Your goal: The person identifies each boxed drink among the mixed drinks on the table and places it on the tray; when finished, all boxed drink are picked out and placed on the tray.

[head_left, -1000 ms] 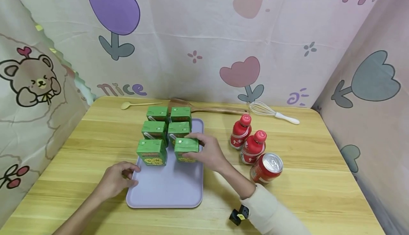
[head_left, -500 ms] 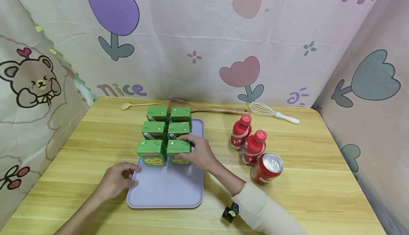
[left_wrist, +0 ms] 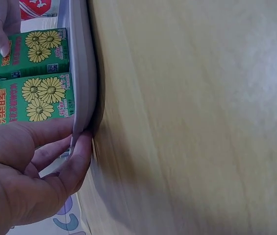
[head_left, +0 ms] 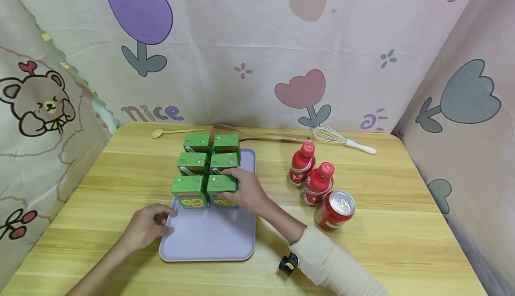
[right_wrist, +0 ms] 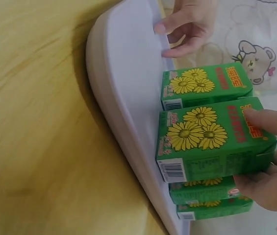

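Note:
My right hand [head_left: 250,192] holds a green drink carton [head_left: 220,183] with yellow flowers by its upper part, thumb in front and fingers behind. That carton stands upright on a lilac tray [head_left: 209,238], close beside the front left carton [head_left: 190,188]. Behind these two, more green cartons [head_left: 194,159] stand upright in two columns. My left hand [head_left: 144,227] pinches the tray's left rim; in the left wrist view its fingers [left_wrist: 82,152] curl at the rim [left_wrist: 84,63]. The right wrist view shows the held carton [right_wrist: 197,139] with its base on the tray by the rim.
Two red bottles [head_left: 301,165] and a red can [head_left: 335,210] stand right of the tray. Along the back edge lie a small pale spoon [head_left: 173,132], a wooden spatula [head_left: 273,137] and a whisk [head_left: 344,141]. Printed cloth [head_left: 241,32] surrounds the table.
My right hand has moved left with the held carton, closing the gap to the front left carton. My left hand has stayed at the tray's rim.

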`<action>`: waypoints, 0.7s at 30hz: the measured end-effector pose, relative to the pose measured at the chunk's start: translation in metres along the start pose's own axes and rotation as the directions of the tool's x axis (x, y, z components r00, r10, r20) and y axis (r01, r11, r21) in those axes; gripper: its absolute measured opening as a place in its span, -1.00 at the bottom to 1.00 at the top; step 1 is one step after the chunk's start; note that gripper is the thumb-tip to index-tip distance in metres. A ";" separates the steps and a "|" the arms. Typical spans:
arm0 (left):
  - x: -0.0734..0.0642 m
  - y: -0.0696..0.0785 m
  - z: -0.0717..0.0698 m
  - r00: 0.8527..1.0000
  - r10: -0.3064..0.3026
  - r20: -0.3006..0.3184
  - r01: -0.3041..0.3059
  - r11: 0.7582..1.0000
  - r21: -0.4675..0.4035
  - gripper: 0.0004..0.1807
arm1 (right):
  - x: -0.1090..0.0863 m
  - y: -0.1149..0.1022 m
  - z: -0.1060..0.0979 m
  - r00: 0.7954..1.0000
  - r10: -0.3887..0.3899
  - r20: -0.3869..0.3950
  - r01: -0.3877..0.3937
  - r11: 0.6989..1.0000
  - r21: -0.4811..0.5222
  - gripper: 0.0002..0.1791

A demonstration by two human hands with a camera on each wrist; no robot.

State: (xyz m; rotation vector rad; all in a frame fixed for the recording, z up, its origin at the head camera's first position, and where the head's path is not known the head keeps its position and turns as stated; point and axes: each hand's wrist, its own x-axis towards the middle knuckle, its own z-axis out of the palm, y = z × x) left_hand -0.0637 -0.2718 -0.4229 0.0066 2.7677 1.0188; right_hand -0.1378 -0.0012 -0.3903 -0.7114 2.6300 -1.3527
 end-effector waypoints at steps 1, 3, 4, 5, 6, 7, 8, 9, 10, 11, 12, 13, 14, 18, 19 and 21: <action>0.000 0.000 -0.001 1.000 -0.001 0.003 0.001 1.000 0.002 -0.66 | 0.000 -0.001 -0.001 1.000 -0.005 0.006 0.005 1.000 -0.021 -0.43; 0.000 0.000 -0.002 1.000 -0.004 0.012 0.004 1.000 0.002 -0.65 | -0.002 -0.002 -0.004 1.000 -0.022 0.016 0.023 0.998 -0.060 -0.40; 0.000 0.000 -0.002 1.000 -0.004 0.017 0.004 1.000 0.004 -0.65 | -0.004 -0.004 -0.006 0.999 -0.030 0.020 0.032 0.996 -0.080 -0.39; 0.001 -0.001 -0.003 1.000 -0.003 0.022 0.002 1.000 0.003 -0.64 | -0.006 -0.005 -0.009 0.999 -0.042 0.022 0.044 0.994 -0.100 -0.39; 0.001 -0.001 -0.003 1.000 -0.003 0.025 0.003 1.000 -0.001 -0.63 | -0.009 -0.007 -0.012 0.998 -0.057 0.023 0.059 0.991 -0.121 -0.38; 0.002 0.000 -0.004 1.000 -0.005 0.027 0.005 1.000 -0.007 -0.63 | -0.013 -0.009 -0.017 0.997 -0.071 0.022 0.074 0.988 -0.137 -0.37; 0.002 0.000 -0.005 1.000 -0.006 0.027 0.006 1.000 -0.013 -0.62 | -0.017 -0.011 -0.022 0.996 -0.089 0.021 0.091 0.984 -0.153 -0.37; 0.003 0.001 -0.006 1.000 -0.001 0.022 0.002 1.000 -0.014 -0.61 | -0.022 -0.014 -0.028 0.995 -0.102 0.017 0.104 0.980 -0.170 -0.36; 0.004 0.002 -0.008 1.000 0.007 0.011 -0.007 1.000 -0.013 -0.62 | -0.028 -0.016 -0.034 0.995 -0.103 0.014 0.104 0.977 -0.187 -0.35; 0.005 0.002 -0.010 1.000 0.019 -0.002 -0.019 1.000 -0.009 -0.64 | -0.033 -0.018 -0.041 0.994 -0.109 0.006 0.108 0.974 -0.197 -0.35; 0.007 0.002 -0.013 0.999 0.032 -0.022 -0.032 0.999 -0.005 -0.65 | -0.039 -0.020 -0.049 0.994 -0.112 -0.005 0.108 0.973 -0.204 -0.34; 0.008 0.003 -0.016 0.997 0.054 -0.051 -0.053 0.999 0.009 -0.66 | -0.046 -0.022 -0.058 0.993 -0.120 -0.022 0.112 0.970 -0.215 -0.33; 0.010 0.003 -0.020 0.992 0.083 -0.090 -0.081 0.996 0.027 -0.68 | -0.051 -0.023 -0.067 0.991 -0.129 -0.043 0.116 0.966 -0.231 -0.33; 0.022 0.003 -0.038 0.943 0.198 -0.266 -0.172 0.978 0.118 -0.74 | -0.073 -0.023 -0.108 0.965 -0.200 -0.169 0.143 0.943 -0.300 -0.29; 0.025 0.003 -0.043 0.927 0.219 -0.303 -0.184 0.973 0.142 -0.74 | -0.078 -0.021 -0.120 0.954 -0.217 -0.205 0.143 0.935 -0.324 -0.27; 0.034 0.001 -0.055 0.897 0.258 -0.360 -0.206 0.962 0.177 -0.74 | -0.087 -0.015 -0.145 0.931 -0.236 -0.279 0.124 0.922 -0.367 -0.26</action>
